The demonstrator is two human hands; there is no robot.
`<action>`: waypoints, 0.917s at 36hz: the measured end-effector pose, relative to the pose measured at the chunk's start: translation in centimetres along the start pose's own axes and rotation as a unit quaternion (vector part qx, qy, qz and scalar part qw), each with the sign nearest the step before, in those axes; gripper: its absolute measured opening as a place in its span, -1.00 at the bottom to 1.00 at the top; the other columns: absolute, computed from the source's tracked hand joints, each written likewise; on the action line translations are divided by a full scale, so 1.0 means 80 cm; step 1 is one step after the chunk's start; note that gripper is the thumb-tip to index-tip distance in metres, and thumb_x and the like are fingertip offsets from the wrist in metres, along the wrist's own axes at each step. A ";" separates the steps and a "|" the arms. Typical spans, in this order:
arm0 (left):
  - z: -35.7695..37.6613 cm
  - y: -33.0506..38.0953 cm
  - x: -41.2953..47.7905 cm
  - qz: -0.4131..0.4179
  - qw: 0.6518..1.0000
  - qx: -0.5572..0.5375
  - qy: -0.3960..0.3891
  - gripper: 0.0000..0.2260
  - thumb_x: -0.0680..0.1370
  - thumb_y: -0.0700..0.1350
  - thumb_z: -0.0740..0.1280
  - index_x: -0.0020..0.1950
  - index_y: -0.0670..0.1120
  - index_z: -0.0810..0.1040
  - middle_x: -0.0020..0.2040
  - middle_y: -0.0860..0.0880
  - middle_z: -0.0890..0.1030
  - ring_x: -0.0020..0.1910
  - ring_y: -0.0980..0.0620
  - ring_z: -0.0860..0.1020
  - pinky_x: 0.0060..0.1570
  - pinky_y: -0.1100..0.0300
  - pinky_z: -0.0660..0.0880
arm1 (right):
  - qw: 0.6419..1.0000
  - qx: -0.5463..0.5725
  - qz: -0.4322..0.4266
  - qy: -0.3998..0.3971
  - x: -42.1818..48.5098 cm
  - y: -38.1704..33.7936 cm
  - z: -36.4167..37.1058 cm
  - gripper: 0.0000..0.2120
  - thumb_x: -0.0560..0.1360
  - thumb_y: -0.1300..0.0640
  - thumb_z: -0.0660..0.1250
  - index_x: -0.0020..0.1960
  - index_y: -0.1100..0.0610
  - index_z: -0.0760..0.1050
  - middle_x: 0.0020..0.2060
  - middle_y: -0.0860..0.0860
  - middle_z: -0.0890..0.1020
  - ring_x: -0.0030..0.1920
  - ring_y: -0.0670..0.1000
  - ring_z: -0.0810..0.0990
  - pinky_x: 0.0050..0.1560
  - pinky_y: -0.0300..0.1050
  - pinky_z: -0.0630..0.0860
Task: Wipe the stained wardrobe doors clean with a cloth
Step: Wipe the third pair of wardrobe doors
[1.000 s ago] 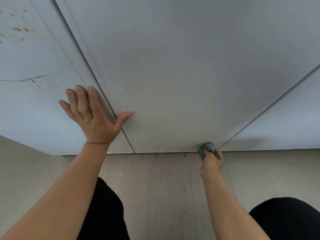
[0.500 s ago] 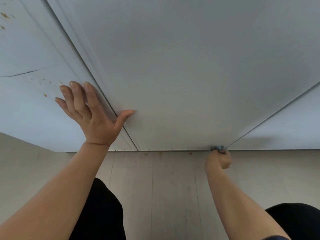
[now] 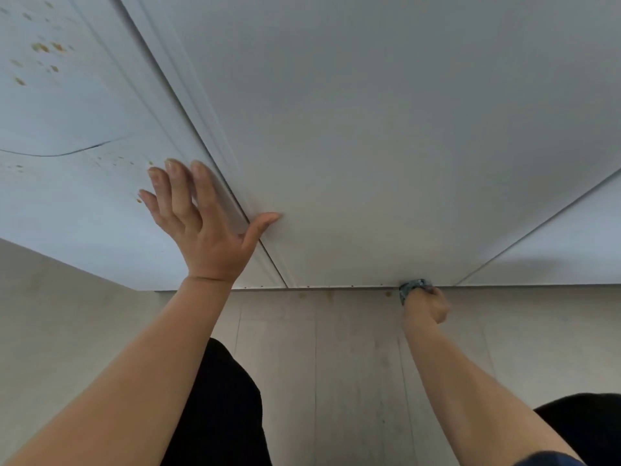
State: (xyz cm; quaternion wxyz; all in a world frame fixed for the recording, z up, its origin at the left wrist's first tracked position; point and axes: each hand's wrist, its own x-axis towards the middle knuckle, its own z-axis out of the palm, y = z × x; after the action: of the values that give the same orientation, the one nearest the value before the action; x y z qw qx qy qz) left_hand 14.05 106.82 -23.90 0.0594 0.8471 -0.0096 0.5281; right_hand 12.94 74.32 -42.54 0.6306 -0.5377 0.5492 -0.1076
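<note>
Cloth (image 3: 411, 286) sits bunched in fingers (image 3: 432, 291) of right hand (image 3: 427, 307), touching wardrobe door (image 3: 369, 163).

Bunched teal cloth (image 3: 411, 286) touches the bottom edge of white, orange-spotted wardrobe doors (image 3: 369, 129).

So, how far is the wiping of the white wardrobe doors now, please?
Done: the broad face of the middle white door looks free of stains. In hand: the right hand grips a crumpled blue-green cloth at that door's lower edge, where small orange spots are visible; the left hand rests flat, fingers spread, across the seam. Left: the left white door shows many orange-brown splashes.
</note>
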 end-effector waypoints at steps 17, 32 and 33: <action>0.001 -0.008 -0.007 0.022 1.000 -0.005 0.000 0.03 0.50 0.46 0.35 0.72 0.01 -0.11 0.70 0.10 -0.21 0.69 0.01 -0.21 0.63 -0.15 -0.16 | 0.985 0.033 0.096 -0.141 -0.052 0.036 0.021 -0.77 0.41 0.45 0.47 -0.15 0.18 0.51 -0.28 0.05 0.57 -0.32 -0.04 0.50 -0.53 -0.33 0.42; 0.004 -0.010 -0.008 0.024 1.000 -0.002 0.008 0.04 0.49 0.47 0.35 0.72 0.00 -0.09 0.71 -0.05 -0.13 0.69 0.00 -0.19 0.64 -0.14 -0.16 | 0.970 0.043 0.158 -0.178 -0.083 0.044 0.037 -0.74 0.41 0.45 0.46 -0.03 0.18 0.51 -0.20 0.10 0.62 -0.31 -0.02 0.56 -0.31 -0.12 0.50; 0.003 -0.009 -0.007 0.022 1.000 -0.006 0.006 0.04 0.49 0.47 0.35 0.72 0.00 -0.09 0.70 -0.09 -0.10 0.69 0.00 -0.19 0.64 -0.14 -0.16 | 0.968 0.066 0.171 -0.172 -0.080 0.042 0.035 -0.76 0.42 0.44 0.46 -0.10 0.16 0.51 -0.18 0.12 0.61 -0.35 -0.04 0.56 -0.34 -0.15 0.49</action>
State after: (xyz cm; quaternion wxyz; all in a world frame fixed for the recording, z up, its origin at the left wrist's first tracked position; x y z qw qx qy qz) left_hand 14.09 107.45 -24.60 0.0531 0.8431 -0.0306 0.5342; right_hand 11.31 81.85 -42.02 0.7584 -0.4039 0.5080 0.0600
